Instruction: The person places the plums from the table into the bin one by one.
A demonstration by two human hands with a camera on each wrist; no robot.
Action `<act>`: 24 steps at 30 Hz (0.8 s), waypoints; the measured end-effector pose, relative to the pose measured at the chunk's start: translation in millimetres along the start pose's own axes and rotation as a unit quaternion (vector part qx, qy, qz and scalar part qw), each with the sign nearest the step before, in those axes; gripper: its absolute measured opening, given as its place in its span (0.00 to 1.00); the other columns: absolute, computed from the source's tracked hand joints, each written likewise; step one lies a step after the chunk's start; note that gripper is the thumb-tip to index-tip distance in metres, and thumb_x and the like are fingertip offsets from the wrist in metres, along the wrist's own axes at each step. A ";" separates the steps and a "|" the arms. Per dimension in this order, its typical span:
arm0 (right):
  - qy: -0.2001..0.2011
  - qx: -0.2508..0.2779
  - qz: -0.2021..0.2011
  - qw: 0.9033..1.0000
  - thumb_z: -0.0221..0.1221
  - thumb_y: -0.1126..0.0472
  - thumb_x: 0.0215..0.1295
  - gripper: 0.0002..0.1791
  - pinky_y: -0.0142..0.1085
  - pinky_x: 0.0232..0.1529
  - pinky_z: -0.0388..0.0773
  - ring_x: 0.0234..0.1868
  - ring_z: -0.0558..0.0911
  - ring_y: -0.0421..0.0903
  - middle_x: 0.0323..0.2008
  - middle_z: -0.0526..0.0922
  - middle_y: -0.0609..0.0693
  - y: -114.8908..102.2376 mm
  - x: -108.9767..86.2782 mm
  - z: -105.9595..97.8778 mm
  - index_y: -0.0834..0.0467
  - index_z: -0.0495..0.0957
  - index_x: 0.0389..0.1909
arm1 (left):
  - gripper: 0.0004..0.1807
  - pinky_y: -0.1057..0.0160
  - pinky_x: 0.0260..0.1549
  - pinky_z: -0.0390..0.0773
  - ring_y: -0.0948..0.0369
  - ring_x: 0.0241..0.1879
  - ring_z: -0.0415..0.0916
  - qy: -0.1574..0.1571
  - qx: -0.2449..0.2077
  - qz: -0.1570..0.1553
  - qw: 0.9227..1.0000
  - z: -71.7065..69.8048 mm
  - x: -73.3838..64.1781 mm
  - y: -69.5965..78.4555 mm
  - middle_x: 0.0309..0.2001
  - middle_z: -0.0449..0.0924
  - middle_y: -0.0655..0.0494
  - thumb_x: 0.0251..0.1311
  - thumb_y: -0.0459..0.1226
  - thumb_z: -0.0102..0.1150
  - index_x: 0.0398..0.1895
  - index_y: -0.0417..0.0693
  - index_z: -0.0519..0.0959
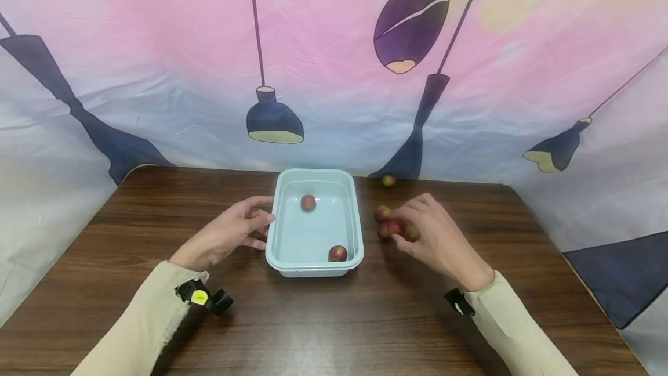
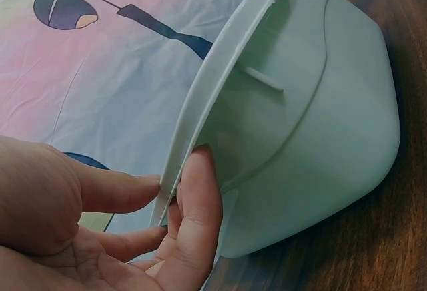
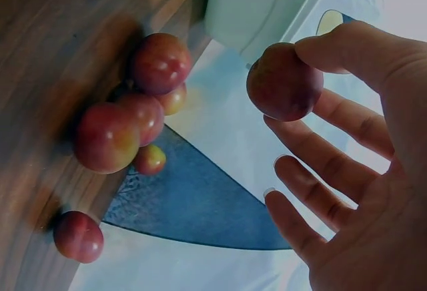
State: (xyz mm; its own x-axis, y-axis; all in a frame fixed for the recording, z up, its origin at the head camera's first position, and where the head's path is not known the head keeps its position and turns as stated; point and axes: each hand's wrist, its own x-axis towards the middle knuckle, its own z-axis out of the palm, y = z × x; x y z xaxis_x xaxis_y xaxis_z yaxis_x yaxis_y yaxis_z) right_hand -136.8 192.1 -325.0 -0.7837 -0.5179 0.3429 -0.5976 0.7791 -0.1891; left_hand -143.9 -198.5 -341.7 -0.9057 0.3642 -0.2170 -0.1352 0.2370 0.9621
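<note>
A pale blue-green plastic tub (image 1: 305, 237) stands on the table with two red plums inside, a far plum (image 1: 308, 202) and a near plum (image 1: 337, 253). On its left side, my left hand (image 1: 235, 228) pinches the rim (image 2: 193, 117) between thumb and fingers, as the left wrist view shows. To the right of the tub, my right hand (image 1: 433, 239) holds a dark red plum (image 3: 285, 82) between thumb and fingertips, above the table. Several more plums (image 3: 107, 137) lie grouped beside that hand on the wood.
One small yellowish-red plum (image 1: 388, 180) lies apart at the table's back edge. The dark wooden table (image 1: 323, 329) ends at a hanging cloth (image 1: 323, 62) printed with lamps. Each wrist carries a small black camera.
</note>
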 end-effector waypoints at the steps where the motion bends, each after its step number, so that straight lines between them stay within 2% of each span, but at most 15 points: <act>1: 0.000 0.000 -0.002 1.000 0.69 0.58 0.59 0.12 0.42 0.54 0.72 0.52 0.73 0.44 0.42 0.85 0.40 -1.2 0.8 -0.6 0.48 0.86 0.44 | 0.31 0.58 0.43 0.89 0.57 0.43 0.81 -0.001 0.000 0.000 1.000 0.1 0.1 0.1 0.56 0.74 0.33 0.79 0.35 0.45 0.79 0.38 0.52; 5: 0.003 0.002 -0.010 1.000 0.69 0.57 0.60 0.09 0.40 0.53 0.71 0.51 0.73 0.43 0.39 0.83 0.38 -5.3 4.2 -1.9 0.46 0.85 0.41 | 0.30 0.57 0.42 0.89 0.57 0.43 0.81 0.001 0.000 0.000 1.000 0.1 0.4 0.1 0.55 0.75 0.33 0.79 0.35 0.45 0.79 0.38 0.52; 12: 0.011 0.002 -0.025 1.000 0.69 0.57 0.60 0.06 0.40 0.53 0.71 0.49 0.73 0.43 0.40 0.84 0.38 -11.9 9.6 -3.3 0.46 0.84 0.37 | 0.30 0.57 0.43 0.89 0.57 0.43 0.81 0.002 0.002 -0.003 1.000 0.3 0.9 -0.6 0.55 0.75 0.33 0.79 0.35 0.45 0.79 0.39 0.52; 19: 0.007 0.000 -0.025 1.000 0.71 0.56 0.59 0.13 0.39 0.50 0.71 0.48 0.72 0.43 0.38 0.83 0.41 -16.0 13.5 -5.0 0.51 0.86 0.45 | 0.30 0.57 0.43 0.89 0.57 0.43 0.81 0.001 0.002 -0.003 1.000 -0.1 0.4 -1.6 0.55 0.75 0.33 0.79 0.35 0.45 0.79 0.39 0.52; 24: 0.007 0.004 -0.026 1.000 0.71 0.56 0.59 0.11 0.37 0.48 0.70 0.46 0.71 0.41 0.36 0.81 0.40 -20.0 17.2 -6.9 0.48 0.84 0.42 | 0.31 0.57 0.43 0.89 0.56 0.43 0.81 -0.001 0.001 0.000 1.000 0.2 0.4 -0.7 0.55 0.75 0.34 0.79 0.35 0.45 0.79 0.39 0.52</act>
State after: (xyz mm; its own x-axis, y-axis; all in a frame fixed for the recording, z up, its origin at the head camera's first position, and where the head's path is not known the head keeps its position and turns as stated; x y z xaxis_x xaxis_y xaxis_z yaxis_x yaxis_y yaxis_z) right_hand -137.1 170.0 -309.0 -0.7492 -0.5523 0.3656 -0.6389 0.7483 -0.1788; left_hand -144.1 -198.4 -342.4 -0.9051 0.3656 -0.2170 -0.1345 0.2379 0.9619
